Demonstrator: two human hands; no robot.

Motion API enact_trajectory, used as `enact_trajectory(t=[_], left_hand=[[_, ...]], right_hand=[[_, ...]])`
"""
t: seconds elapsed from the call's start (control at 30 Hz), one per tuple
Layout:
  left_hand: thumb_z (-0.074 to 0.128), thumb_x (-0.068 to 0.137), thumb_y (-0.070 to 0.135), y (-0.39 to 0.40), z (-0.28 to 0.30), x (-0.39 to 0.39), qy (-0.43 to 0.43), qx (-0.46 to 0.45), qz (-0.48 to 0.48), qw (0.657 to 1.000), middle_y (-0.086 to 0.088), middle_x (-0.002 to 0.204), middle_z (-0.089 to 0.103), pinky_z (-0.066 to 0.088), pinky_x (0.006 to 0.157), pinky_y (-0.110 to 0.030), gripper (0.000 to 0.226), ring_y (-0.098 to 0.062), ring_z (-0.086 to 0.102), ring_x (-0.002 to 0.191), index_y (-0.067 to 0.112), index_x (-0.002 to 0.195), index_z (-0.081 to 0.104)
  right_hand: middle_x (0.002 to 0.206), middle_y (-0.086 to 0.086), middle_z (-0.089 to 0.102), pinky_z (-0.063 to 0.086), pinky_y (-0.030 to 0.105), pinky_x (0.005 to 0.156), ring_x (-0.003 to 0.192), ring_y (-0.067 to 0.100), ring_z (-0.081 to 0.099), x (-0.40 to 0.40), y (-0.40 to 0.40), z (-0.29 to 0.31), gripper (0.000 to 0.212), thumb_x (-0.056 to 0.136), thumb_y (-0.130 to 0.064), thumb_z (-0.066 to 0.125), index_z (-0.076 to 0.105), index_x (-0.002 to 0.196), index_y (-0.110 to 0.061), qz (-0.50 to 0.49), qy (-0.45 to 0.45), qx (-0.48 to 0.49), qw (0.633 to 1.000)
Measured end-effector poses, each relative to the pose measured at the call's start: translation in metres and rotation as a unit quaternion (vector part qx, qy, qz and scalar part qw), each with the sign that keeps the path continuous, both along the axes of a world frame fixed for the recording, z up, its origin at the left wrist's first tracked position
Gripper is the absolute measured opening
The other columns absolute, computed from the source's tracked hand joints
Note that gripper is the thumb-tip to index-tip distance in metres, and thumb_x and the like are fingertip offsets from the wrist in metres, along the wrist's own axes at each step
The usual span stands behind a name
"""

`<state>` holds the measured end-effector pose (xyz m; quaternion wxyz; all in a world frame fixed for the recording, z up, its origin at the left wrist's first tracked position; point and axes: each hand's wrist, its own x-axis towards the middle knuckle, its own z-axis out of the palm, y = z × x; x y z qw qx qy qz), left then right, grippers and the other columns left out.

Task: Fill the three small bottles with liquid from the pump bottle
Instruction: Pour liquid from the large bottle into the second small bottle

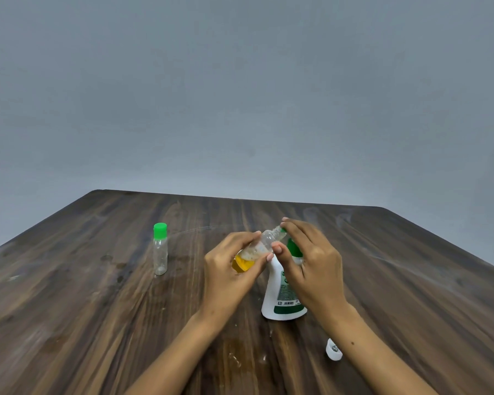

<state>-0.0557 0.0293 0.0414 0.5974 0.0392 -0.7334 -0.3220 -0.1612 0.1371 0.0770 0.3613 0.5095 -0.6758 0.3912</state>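
Centre frame: left hand (228, 269) grips a small clear bottle (257, 249), tilted, w/ yellow liquid pooled at its low end. Right hand (311, 260) pinches the green cap (283, 230) at the bottle's neck. White pump bottle (280, 297) stands just behind/under right hand. Capped empty bottle (160, 249) upright at centre left on wooden table (69, 309). White cap (333, 350) lies lower right.

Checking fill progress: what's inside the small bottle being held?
Yellow liquid sits in the bottom part of the tilted small bottle; the upper part looks clear. The left hand covers part of it, so the exact level can't be read.
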Motion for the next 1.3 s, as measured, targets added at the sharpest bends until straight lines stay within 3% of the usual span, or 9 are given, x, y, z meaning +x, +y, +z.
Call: enact_trajectory(t=[0.3,0.5,0.83,1.3], left_hand=[[0.072,0.080,0.024,0.000,0.000,-0.003,-0.006,-0.030,0.002,1.000,0.003,0.107,0.069,0.052,0.085,-0.017,0.035,-0.004,0.065,0.102,0.007,0.110,0.072],[0.083,0.078,0.013,-0.005,-0.004,-0.005,-0.004,-0.015,0.011,1.000,0.005,0.104,0.070,0.051,0.082,-0.016,0.033,-0.006,0.066,0.099,0.008,0.109,0.072],[0.082,0.077,0.020,-0.003,-0.001,-0.005,-0.002,0.001,0.007,1.000,0.006,0.102,0.070,0.051,0.080,-0.014,0.035,-0.003,0.067,0.096,0.010,0.108,0.071],[0.081,0.079,0.011,-0.001,-0.001,-0.009,0.014,-0.004,-0.023,1.000,0.004,0.106,0.069,0.053,0.081,-0.018,0.038,-0.008,0.067,0.100,0.008,0.116,0.071]], right_hand=[[0.116,0.005,0.066,0.044,0.019,0.084,0.104,0.016,0.062,-0.003,0.006,0.002,0.075,0.094,-0.066,0.027,0.066,0.117,-0.006,0.002,0.016,0.019,1.000],[0.115,0.005,0.067,0.044,0.019,0.082,0.103,0.017,0.063,-0.007,0.006,0.006,0.077,0.094,-0.067,0.025,0.068,0.114,-0.006,0.017,-0.005,0.001,1.000],[0.110,0.001,0.068,0.042,0.017,0.077,0.100,0.014,0.062,-0.007,0.005,0.010,0.071,0.096,-0.063,0.025,0.069,0.110,-0.010,0.011,0.007,0.006,1.000],[0.109,0.003,0.068,0.040,0.012,0.081,0.099,0.014,0.062,-0.012,0.006,0.009,0.065,0.098,-0.056,0.028,0.068,0.110,-0.007,0.032,-0.008,0.006,0.999]])
